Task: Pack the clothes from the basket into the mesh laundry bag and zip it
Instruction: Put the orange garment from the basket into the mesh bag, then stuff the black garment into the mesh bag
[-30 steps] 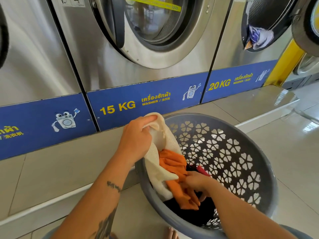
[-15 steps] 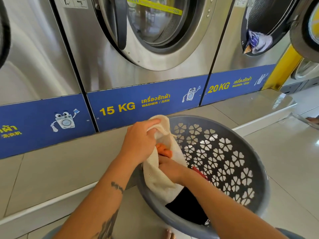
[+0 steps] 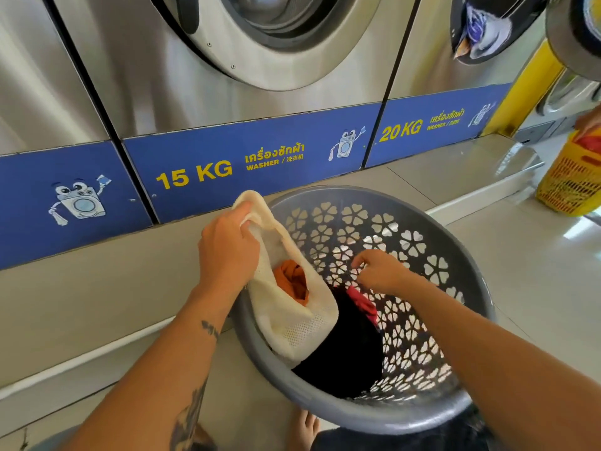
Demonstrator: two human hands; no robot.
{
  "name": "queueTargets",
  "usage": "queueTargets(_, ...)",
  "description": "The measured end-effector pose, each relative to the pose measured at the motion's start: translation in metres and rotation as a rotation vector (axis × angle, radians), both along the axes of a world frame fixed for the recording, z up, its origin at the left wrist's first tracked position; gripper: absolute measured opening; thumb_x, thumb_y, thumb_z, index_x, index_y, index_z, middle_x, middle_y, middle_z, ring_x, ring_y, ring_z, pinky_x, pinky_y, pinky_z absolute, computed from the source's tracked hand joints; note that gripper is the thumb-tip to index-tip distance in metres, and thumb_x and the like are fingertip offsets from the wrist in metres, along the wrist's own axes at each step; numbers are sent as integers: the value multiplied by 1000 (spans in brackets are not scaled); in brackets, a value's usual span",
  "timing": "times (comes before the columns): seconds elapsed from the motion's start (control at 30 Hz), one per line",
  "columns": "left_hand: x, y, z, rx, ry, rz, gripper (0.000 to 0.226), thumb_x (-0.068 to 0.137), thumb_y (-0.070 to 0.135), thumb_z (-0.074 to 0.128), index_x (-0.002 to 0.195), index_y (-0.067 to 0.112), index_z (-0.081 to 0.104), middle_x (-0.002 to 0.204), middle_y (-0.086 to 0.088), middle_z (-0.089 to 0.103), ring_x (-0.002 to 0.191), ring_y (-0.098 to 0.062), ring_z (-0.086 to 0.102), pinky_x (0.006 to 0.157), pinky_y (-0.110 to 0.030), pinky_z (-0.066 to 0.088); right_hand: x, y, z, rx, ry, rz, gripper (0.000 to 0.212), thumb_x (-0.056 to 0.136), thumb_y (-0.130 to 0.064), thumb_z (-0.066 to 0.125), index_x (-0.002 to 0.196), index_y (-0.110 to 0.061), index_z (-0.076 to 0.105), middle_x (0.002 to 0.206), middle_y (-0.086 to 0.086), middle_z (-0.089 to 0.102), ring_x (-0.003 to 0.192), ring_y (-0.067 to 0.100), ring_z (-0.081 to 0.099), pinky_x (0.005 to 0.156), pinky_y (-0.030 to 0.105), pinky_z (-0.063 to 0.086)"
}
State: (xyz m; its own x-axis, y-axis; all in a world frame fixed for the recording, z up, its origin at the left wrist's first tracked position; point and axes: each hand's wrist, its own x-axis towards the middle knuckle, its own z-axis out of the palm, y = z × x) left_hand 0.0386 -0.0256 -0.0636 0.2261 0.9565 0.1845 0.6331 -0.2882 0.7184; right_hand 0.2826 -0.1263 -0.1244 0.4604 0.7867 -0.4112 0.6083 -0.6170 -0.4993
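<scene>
A round grey laundry basket (image 3: 325, 405) with flower-shaped holes stands on the floor before me. Inside it leans a cream mesh laundry bag (image 3: 292, 323), its mouth open and unzipped. My left hand (image 3: 227, 252) grips the bag's upper rim and holds it up. An orange garment (image 3: 291, 278) sits inside the bag. My right hand (image 3: 380, 271) hovers outside the bag over the basket's inner wall, fingers loosely curled with nothing seen in them. Just below it lies a red garment (image 3: 362, 302) on a heap of black clothes (image 3: 348, 353).
Steel washing machines (image 3: 227, 76) with blue bases line a raised tiled ledge (image 3: 97, 288) right behind the basket. At the far right stands a yellow basket (image 3: 572, 180) with another person's hand (image 3: 590, 122) above it. My bare foot (image 3: 304, 428) is beside the grey basket's near rim.
My right hand pushed the orange garment fully into the bag, then pulled out and moved right over the red garment. The left hand kept hold of the bag's rim.
</scene>
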Motion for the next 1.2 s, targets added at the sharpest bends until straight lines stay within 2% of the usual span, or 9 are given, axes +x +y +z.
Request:
queueTargets(0.13,16,8,10,54,-75,76,40,100,16,41,137,20,55,127,-8,62,113,-26,55,90,-34,45,2,10,-51,-402,22,149,87,83,-19,71,155,-25,23,153,11,40,132,31,47,103,38,44)
queueTargets(0.3,20,22,8,21,-23,54,40,99,17,43,137,24,55,129,-7,62,115,-26,55,92,-39,49,-32,25,-109,-569,13,409,102,76,-43,76,156,-34,13,163,-4,17,149,33,17,121,53,16)
queueTargets(0.4,15,31,0,-10,20,30,40,99,20,43,136,28,55,130,-7,61,116,-29,55,95,-46,51,-49,17,-157,-663,-83,444,104,70,-65,65,154,-32,14,162,9,11,144,41,15,118,57,19)
queueTargets(0.47,14,35,-1,-34,37,10,40,99,21,44,137,30,55,130,-7,60,116,-29,55,95,-48,51,-48,14,-172,-591,-102,293,99,75,-59,60,154,-27,10,158,16,16,141,42,24,115,52,28)
queueTargets(0.57,15,39,3,-39,74,-4,40,99,20,44,135,30,56,131,-8,60,119,-31,52,98,-43,45,-42,15,-151,-393,-85,325,63,91,-43,48,149,-21,37,150,11,44,136,35,41,111,47,38)
queueTargets(0.73,18,37,17,-40,25,-5,40,97,15,44,131,27,60,132,-7,61,121,-32,52,99,-43,43,-28,9,-118,-239,-19,232,34,80,-41,56,110,-29,68,111,1,70,104,25,64,85,34,51)
queueTargets(0.9,8,32,34,-29,-82,28,38,97,17,45,128,29,63,134,-6,60,123,-30,51,104,-43,40,2,-2,-34,-201,26,130,65,70,-21,71,133,-25,59,133,6,58,119,27,55,94,31,47)
queueTargets(1.03,3,14,40,-52,-93,-31,37,97,16,45,126,29,65,133,-7,61,118,-31,55,98,-40,43,19,-24,50,-4,-43,53,70,71,-19,75,138,-25,55,140,7,53,126,29,50,98,34,44)
queueTargets(1.2,5,-17,18,-91,44,-188,33,95,23,51,125,29,65,129,-9,64,117,-31,58,97,-40,45,-17,-54,129,382,-16,-53,28,70,-10,71,81,-34,60,73,-8,63,71,13,62,60,23,44)
